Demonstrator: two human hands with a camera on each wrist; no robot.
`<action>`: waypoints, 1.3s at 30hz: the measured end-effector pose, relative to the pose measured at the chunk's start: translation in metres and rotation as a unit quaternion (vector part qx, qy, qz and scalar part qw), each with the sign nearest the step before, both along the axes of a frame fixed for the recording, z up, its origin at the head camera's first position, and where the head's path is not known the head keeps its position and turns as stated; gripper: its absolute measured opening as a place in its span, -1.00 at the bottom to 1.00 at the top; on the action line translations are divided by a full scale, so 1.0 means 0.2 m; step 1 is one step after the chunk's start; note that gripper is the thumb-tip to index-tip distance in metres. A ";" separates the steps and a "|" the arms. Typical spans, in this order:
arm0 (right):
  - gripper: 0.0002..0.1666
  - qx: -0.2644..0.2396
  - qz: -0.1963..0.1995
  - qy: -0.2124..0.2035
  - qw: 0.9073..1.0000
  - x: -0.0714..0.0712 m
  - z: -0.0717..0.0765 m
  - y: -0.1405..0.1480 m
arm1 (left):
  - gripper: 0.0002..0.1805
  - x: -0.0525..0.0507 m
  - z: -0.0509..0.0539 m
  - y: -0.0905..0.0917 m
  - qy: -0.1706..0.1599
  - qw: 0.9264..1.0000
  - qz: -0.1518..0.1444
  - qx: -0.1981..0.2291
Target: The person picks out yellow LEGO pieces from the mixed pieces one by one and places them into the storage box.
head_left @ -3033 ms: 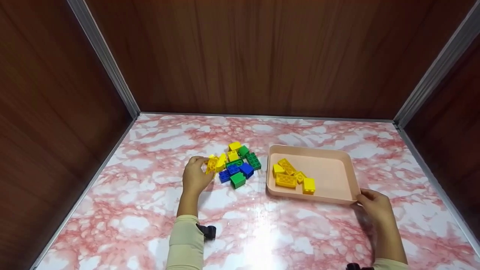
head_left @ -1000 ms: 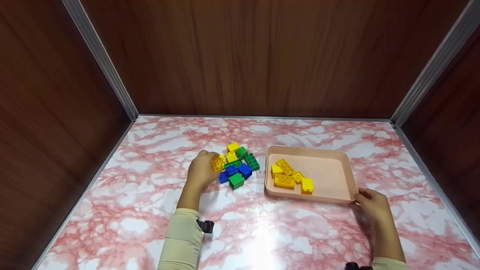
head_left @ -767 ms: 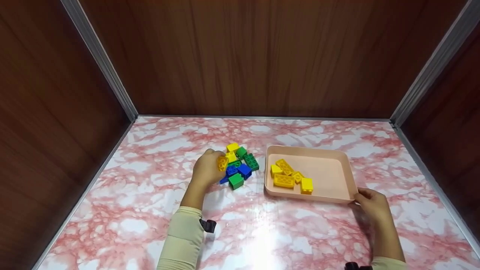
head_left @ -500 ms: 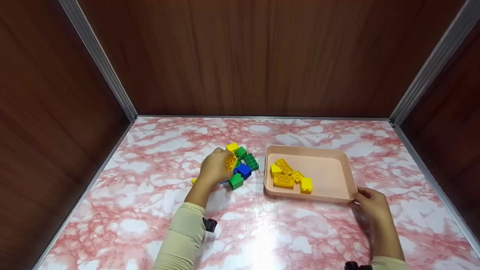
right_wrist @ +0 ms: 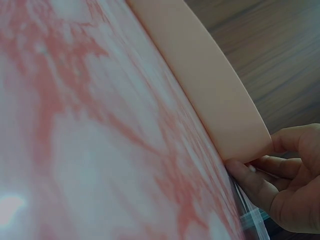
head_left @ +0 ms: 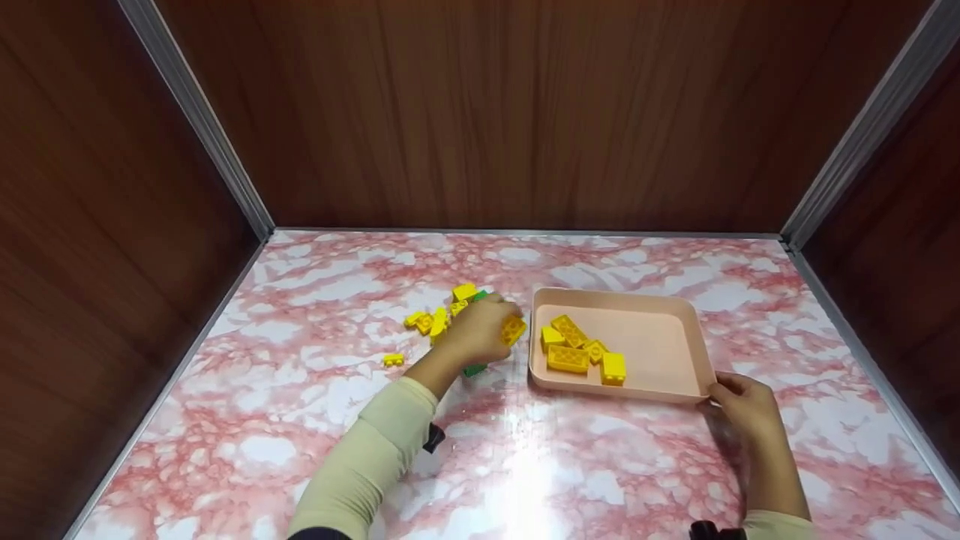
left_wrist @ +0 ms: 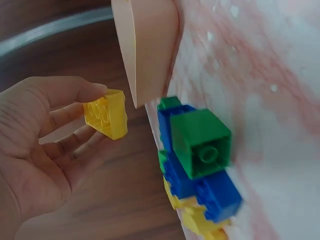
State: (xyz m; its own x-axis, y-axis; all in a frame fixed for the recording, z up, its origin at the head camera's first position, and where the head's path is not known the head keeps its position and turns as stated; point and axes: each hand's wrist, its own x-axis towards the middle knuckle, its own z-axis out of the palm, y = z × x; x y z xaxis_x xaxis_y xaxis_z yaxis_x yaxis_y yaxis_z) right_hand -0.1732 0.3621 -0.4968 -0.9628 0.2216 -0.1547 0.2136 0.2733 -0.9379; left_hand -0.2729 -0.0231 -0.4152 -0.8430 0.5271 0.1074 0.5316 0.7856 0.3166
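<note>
My left hand pinches a yellow toy building brick over the pile, just left of the tray. The left wrist view shows this yellow brick between thumb and fingertips, its hollow underside toward the palm. Below it lie a green brick and blue bricks; in the head view the hand mostly hides these. My right hand grips the near right corner of the peach tray, thumb and fingers on its wall. Several yellow bricks lie in the tray's left part.
Left of the pile are loose yellow bricks, and a small yellow brick lies apart nearer me. Another yellow brick sits at the pile's far side. Wood-patterned walls enclose the marbled table at the back and sides.
My left hand has moved right across the pile with the yellow brick, from its left side to near the tray, uncovering yellow bricks on the left. The right hand and tray stay put.
</note>
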 end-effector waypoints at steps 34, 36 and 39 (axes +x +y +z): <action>-0.42 0.047 0.004 -0.017 0.999 -0.01 0.00 0.00 | -0.50 -0.09 -0.09 0.62 -0.042 0.986 -0.102 -0.123; -0.42 0.044 0.003 -0.018 0.999 -0.01 0.00 0.00 | -0.53 -0.10 -0.10 0.65 -0.044 0.987 -0.092 -0.122; -0.42 0.036 0.001 -0.016 0.999 0.00 0.00 0.00 | -0.56 -0.11 -0.11 0.69 -0.050 0.990 -0.074 -0.108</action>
